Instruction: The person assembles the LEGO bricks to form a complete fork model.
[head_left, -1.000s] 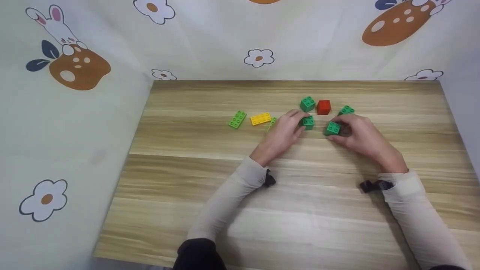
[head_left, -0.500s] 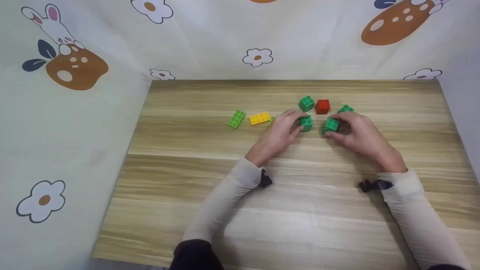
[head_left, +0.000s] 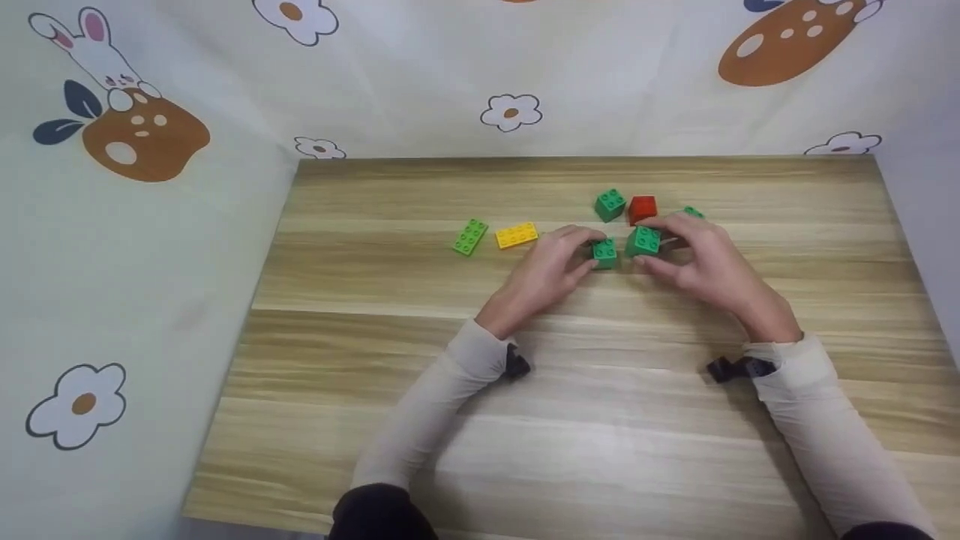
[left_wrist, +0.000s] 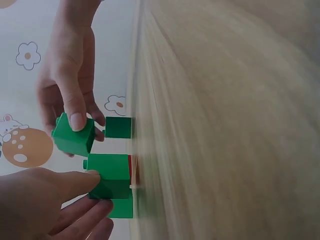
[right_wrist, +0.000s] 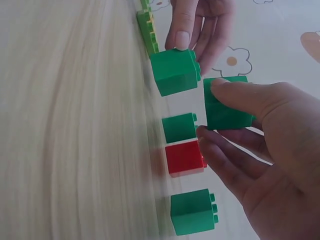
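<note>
**Right-held block (head_left: pixel 643 241) has moved in toward the left-held block (head_left: pixel 604 255)**

Over the last second, right-held block went leftward and away from the person; left-held one came slightly nearer the body. Gap between them narrower, blocks still apart. Judgement: handling has reached the bringing-together of this pair, contact not yet made.

Near side: pale sleeves (head_left: pixel 427 409) reach in over a wood-grain worktop (head_left: pixel 600 457).

Left hand (head_left: pixel 546 268): grip closed round its block, thumb on near side, forefinger on far side. Cannot tell whether that block rests on the worktop.

Right hand (head_left: pixel 705 262): same pinch, grip holding its block above the worktop. Left wrist view puts it higher than its partner, and tilted.

Both held blocks look alike: squat, green, smooth-sided, four studs on top, studs uppermost.

Further off, to the person's left: yellow brick (head_left: pixel 517 235), then light green brick (head_left: pixel 470 237), both low and eight-studded.

Beyond the hands: red block (head_left: pixel 643 205), partly behind right forefinger; rear green block (head_left: pixel 610 205) just beside it; another green block (head_left: pixel 694 213) mostly hidden by the right hand.

Farthest: patterned backdrop (head_left: pixel 585 71).
</note>
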